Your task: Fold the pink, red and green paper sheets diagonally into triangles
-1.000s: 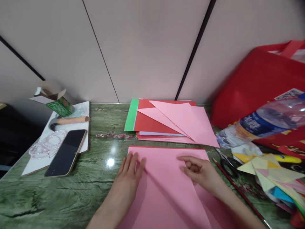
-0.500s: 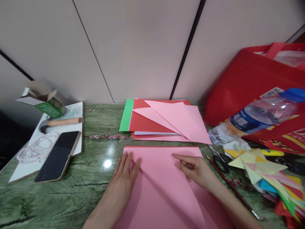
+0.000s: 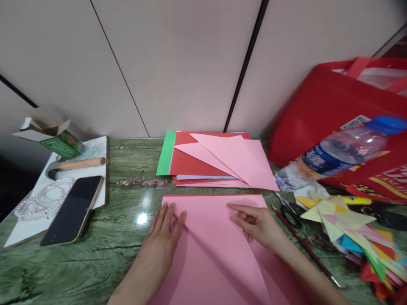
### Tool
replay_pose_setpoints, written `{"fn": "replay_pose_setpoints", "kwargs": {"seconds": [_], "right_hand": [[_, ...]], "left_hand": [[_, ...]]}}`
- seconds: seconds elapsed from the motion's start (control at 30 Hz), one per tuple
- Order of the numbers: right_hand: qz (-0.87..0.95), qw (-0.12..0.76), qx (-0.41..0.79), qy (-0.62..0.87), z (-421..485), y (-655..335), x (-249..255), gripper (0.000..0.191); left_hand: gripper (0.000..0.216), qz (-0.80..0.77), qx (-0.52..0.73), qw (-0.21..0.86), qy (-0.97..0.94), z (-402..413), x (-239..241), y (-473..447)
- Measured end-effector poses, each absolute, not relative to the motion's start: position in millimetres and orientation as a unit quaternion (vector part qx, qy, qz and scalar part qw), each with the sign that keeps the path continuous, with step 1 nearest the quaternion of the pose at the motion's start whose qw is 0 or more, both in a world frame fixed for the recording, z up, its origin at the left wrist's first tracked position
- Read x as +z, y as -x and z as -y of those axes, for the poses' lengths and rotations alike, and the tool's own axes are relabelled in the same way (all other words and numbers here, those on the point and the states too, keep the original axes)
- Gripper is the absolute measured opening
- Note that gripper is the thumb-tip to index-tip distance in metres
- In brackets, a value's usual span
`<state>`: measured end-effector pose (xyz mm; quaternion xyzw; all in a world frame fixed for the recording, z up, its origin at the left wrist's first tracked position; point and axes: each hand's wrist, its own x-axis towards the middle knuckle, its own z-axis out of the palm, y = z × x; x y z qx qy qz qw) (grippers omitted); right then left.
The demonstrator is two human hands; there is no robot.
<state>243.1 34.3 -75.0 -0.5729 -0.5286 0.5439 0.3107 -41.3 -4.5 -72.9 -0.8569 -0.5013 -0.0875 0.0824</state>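
Pink paper [image 3: 206, 254] lies in front of me, with a thin red edge showing along its far side. One pink layer bends up off another, and a crease-like shadow runs diagonally across it. My left hand [image 3: 162, 235] rests flat on the paper's left side, fingers stretched. On the right, my right hand [image 3: 256, 222] has its index finger pointing along the paper, with the thumb close and the other fingers curled at the upper layer's edge. That edge seems pinched there, though the fingers partly hide it.
Behind lies a stack of coloured paper [image 3: 203, 161]. A water bottle [image 3: 330, 156], red bag [image 3: 311, 114], scissors [image 3: 291, 214], pencil [image 3: 305, 245] and folded paper pieces [image 3: 346, 224] crowd the right. Leftward are a phone [image 3: 74, 212], wooden-handled tool [image 3: 82, 163], beads [image 3: 47, 199] and small box [image 3: 62, 144].
The whole view has shifted slightly, so things appear a little further left. Both hands keep nearly the same pose and place on the pink paper.
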Motion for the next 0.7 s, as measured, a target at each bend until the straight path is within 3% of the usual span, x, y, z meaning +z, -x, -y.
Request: {"fn": "replay_pose_setpoints", "kwargs": {"seconds": [0.33, 0.7], "right_hand": [[0.525, 0.31, 0.548, 0.572, -34.6, -243.4, -74.2, 0.059], [0.536, 0.31, 0.54, 0.569, -35.3, -244.4, -74.1, 0.054]], "left_hand": [[0.047, 0.505, -0.09, 0.089, 0.854, 3.6, -76.7, 41.8], [0.051, 0.505, -0.09, 0.064, 0.856, 4.3, -68.5, 39.4]]}}
